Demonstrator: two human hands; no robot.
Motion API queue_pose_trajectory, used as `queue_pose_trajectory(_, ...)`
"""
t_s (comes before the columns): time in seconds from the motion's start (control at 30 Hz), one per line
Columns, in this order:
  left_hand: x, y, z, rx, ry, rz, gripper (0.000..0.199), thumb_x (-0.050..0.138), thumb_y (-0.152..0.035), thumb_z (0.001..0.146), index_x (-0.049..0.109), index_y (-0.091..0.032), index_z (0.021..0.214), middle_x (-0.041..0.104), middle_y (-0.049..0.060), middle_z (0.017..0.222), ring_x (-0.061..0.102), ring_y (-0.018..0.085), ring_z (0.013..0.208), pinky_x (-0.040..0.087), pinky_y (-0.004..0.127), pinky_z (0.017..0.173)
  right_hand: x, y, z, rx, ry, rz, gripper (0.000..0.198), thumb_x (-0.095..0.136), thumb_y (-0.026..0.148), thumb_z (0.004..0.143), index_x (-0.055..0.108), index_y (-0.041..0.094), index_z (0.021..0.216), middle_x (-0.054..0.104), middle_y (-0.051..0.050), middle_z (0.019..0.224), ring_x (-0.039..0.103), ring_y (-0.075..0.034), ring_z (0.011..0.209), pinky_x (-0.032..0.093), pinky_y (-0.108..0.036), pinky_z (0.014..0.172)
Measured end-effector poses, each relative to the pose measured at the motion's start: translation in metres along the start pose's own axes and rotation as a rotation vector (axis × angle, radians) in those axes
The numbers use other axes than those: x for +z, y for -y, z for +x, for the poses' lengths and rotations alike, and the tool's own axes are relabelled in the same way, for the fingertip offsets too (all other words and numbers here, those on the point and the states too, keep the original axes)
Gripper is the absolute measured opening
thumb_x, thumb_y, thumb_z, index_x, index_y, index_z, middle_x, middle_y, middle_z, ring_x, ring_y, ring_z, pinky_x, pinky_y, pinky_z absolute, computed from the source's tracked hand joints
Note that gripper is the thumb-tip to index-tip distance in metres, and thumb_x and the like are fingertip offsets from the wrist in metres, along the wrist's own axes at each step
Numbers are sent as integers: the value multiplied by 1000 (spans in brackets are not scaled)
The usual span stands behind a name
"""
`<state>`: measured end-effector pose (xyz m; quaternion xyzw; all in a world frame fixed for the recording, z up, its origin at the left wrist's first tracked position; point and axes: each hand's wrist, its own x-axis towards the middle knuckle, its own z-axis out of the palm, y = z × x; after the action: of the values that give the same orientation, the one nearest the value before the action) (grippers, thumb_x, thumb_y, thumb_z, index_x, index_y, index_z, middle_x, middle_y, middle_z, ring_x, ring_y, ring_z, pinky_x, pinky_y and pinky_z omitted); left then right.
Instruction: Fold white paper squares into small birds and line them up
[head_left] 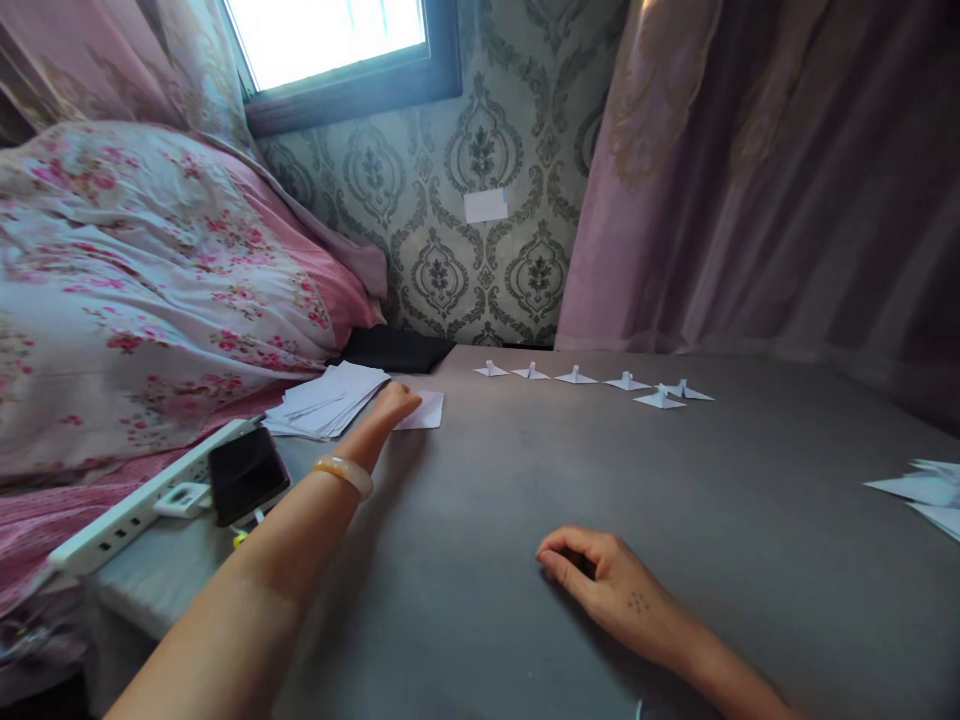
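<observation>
My left hand (pixel 397 400), stretched far forward with a pale bangle (pixel 346 476) on its wrist, is closed at a sheet of white paper (pixel 426 411). The fingertips are partly hidden, and the sheet lies low over the table just right of the stack. That stack of white paper sheets (pixel 328 398) is fanned out loosely beside the wrist. My right hand (pixel 600 578) rests on the table nearer to me. Its thumb and forefinger curl together at the tips, with nothing visible between them.
Several small folded white paper pieces (pixel 575 376) stand in a row at the back of the grey table (pixel 517 480). More folded paper (pixel 926 490) lies at the right edge. A phone (pixel 246 474) rests by a white power strip (pixel 150 495) at left, near a black flat item (pixel 397 349).
</observation>
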<state>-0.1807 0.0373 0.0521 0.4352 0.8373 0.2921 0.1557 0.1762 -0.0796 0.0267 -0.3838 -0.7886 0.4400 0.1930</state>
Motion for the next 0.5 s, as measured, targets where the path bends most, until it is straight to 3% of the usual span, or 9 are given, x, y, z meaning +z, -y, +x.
queue_pose_trajectory(0.13, -13, -2, -15, 23, -163, -250, 33, 47, -30, 91, 59, -8, 113, 65, 14, 106, 61, 28, 101, 51, 32, 72, 1, -1, 0, -8, 6, 39, 26, 49, 38, 89, 66, 20, 81, 63, 0, 75, 54, -13, 71, 39, -23, 65)
queue_pose_trajectory(0.23, -11, -19, -37, 135, -88, -468, 37, 45, -32, 89, 57, -10, 117, 68, 12, 102, 65, 22, 92, 51, 26, 68, 2, -5, 2, 6, -9, 112, 28, 51, 42, 88, 66, 19, 79, 62, 0, 72, 53, -13, 69, 40, -24, 64)
queue_pose_trajectory(0.33, 5, -43, -65, 222, 147, -621, 35, 57, -26, 80, 62, -9, 110, 70, 12, 98, 67, 21, 85, 53, 28, 70, -1, -9, 7, 74, -124, 289, 33, 55, 48, 85, 66, 18, 80, 62, -1, 73, 54, -13, 66, 41, -24, 62)
queue_pose_trajectory(0.37, 13, -50, -76, 243, 274, -672, 33, 61, -23, 77, 64, -9, 107, 70, 12, 96, 67, 20, 83, 54, 29, 71, -4, -11, 8, 103, -185, 379, 34, 56, 50, 84, 66, 17, 83, 63, -2, 76, 55, -13, 67, 42, -24, 61)
queue_pose_trajectory(0.43, 29, -61, -96, 231, 662, -898, 37, 66, -19, 71, 64, -11, 108, 69, 13, 103, 67, 20, 85, 53, 29, 75, -11, -15, 11, 144, -330, 593, 40, 56, 55, 83, 66, 17, 91, 66, -6, 87, 59, -15, 75, 45, -25, 62)
queue_pose_trajectory(0.5, 45, -66, -113, 198, 858, -977, 41, 71, -18, 68, 64, -15, 109, 69, 12, 106, 68, 19, 87, 53, 28, 75, -20, -20, 12, 191, -423, 801, 46, 54, 59, 83, 65, 16, 95, 67, -9, 94, 61, -17, 82, 49, -27, 67)
